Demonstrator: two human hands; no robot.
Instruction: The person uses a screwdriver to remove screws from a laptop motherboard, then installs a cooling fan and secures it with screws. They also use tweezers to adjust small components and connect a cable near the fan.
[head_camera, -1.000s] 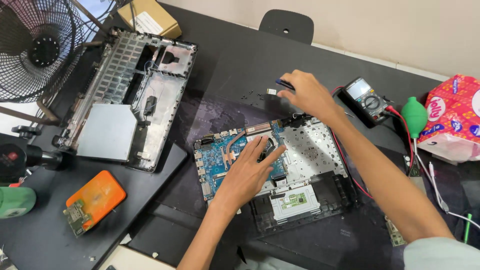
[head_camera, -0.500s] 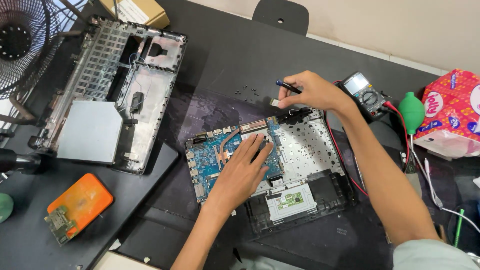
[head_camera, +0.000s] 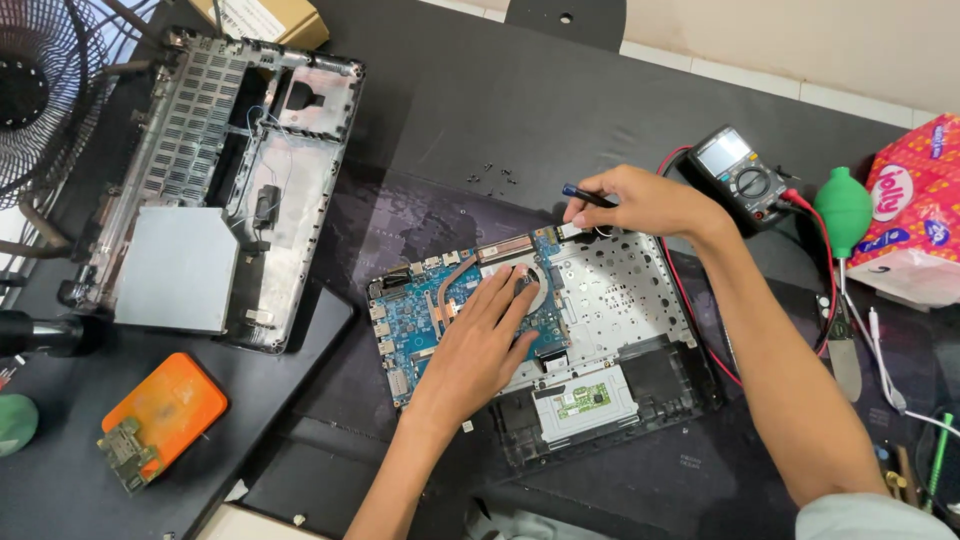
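The right hand (head_camera: 650, 205) has its grip pinched together on a dark-handled screwdriver (head_camera: 588, 196), fingers and thumb closed round the shaft end while the blue-black handle juts out to the left of the grip and slightly upward in the picture. The tool's long axis runs nearly level across the view, handle end leftward, working end hidden under the fingers just above the top right corner of the opened laptop chassis (head_camera: 610, 300). Directly below the grip lies the bare metal keyboard backplate, and lower left of it the blue motherboard (head_camera: 415, 320) with its copper heat pipe. The left hand (head_camera: 480, 345) lies flat on that board, fingers spread and together with nothing clamped, fingertips at the round fan opening. To the right of the grip a multimeter (head_camera: 738, 175) sits on the dark worktop (head_camera: 480, 110), its red lead curving down past the wrist; beyond it stand a green air blower (head_camera: 843, 208) and a pink tissue pack (head_camera: 915, 215). Up and left of the grip a few small screws (head_camera: 492, 176) are scattered. Far left lies the removed laptop bottom cover (head_camera: 220, 180), with an orange case (head_camera: 165, 412) below it. Compared with half a second ago, both hands hold much the same stations; the screwdriver handle has tipped a little closer to level, and the view has drifted so the chassis sits lower and more central.
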